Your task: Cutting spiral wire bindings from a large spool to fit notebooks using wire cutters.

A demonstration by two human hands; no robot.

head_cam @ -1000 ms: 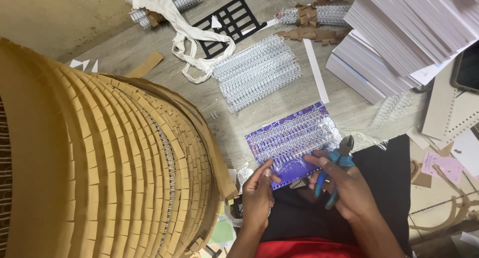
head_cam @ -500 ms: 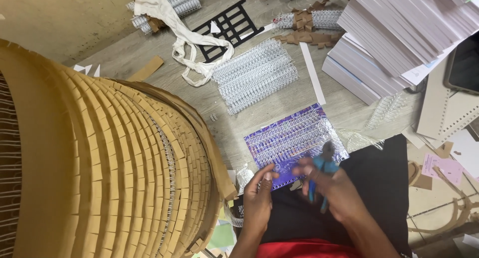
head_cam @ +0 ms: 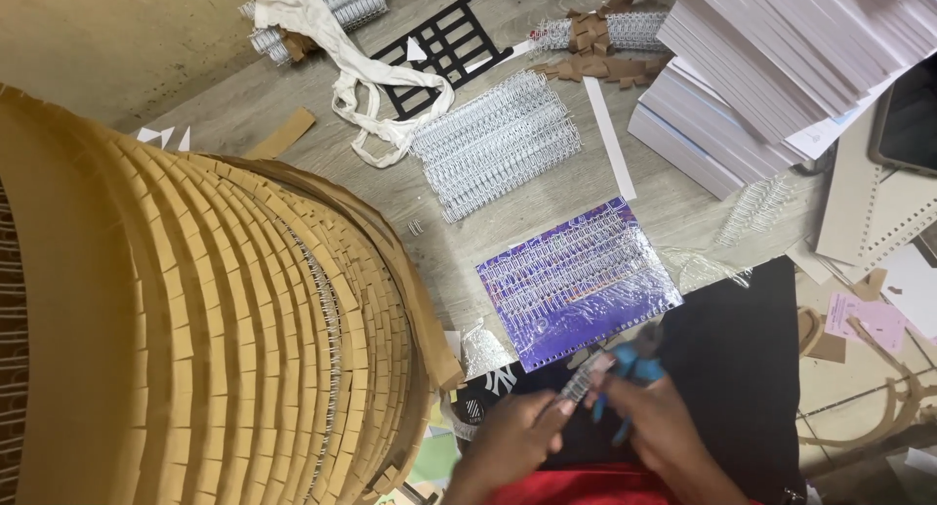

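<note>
While the left hand (head_cam: 517, 435) pinches a wire binding coil (head_cam: 584, 380) steady,
right hand (head_cam: 664, 429) grips blue-handled cutters (head_cam: 625, 376) at its end, both over the lap.

A tall cardboard stack (head_cam: 195, 329) walls off the left; bare tabletop (head_cam: 673, 207) lies open past the purple sheet (head_cam: 578, 281).

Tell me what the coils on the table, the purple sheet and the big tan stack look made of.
Coils: likely metal wire, silvery, glinting loops. Purple sheet: seemingly glossy plastic or foil, patchy reflections. Tan stack: apparently brown cardboard, matte, layered edges.
</note>
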